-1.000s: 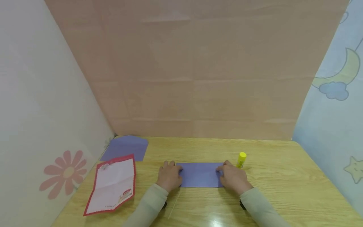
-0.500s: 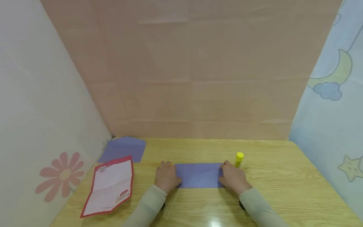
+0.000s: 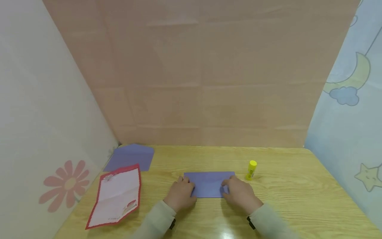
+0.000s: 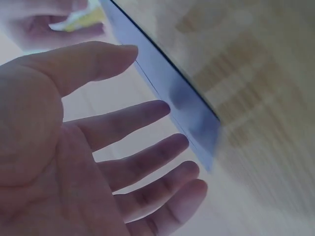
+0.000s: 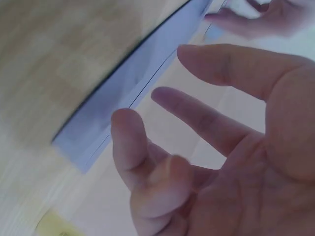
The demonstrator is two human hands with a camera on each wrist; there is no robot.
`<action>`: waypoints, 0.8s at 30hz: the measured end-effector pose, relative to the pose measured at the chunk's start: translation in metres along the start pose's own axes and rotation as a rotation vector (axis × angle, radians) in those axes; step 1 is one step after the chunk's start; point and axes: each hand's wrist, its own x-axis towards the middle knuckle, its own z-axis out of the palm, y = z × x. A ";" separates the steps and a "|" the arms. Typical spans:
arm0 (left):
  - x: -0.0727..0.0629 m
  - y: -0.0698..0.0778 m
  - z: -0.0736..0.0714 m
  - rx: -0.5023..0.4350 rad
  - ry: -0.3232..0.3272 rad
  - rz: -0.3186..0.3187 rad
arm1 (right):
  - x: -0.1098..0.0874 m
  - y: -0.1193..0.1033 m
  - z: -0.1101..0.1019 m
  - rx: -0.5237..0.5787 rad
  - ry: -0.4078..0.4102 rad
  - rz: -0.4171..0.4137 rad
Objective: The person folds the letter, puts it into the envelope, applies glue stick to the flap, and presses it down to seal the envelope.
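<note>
Flanking flat, rectangular purple paper (image 3: 208, 184) on the wood-grain bench (image 3: 292, 189), my left hand (image 3: 180, 194) is spread, my right hand (image 3: 239, 193) loosely bent, probably steadying it.

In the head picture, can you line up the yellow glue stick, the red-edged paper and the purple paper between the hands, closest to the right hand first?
1. Purple paper: partly covered by the right hand.
2. Yellow glue stick: just beyond that hand.
3. Red-edged paper: far over on the left.
</note>
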 end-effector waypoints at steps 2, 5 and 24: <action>-0.004 0.009 -0.001 0.005 -0.031 0.022 | -0.006 -0.009 0.004 -0.003 -0.013 -0.024; -0.008 0.020 -0.002 -0.003 -0.068 0.037 | -0.011 -0.019 0.009 -0.013 0.000 -0.075; -0.010 0.021 0.002 -0.031 -0.102 0.060 | 0.012 -0.023 0.023 -0.041 0.028 -0.088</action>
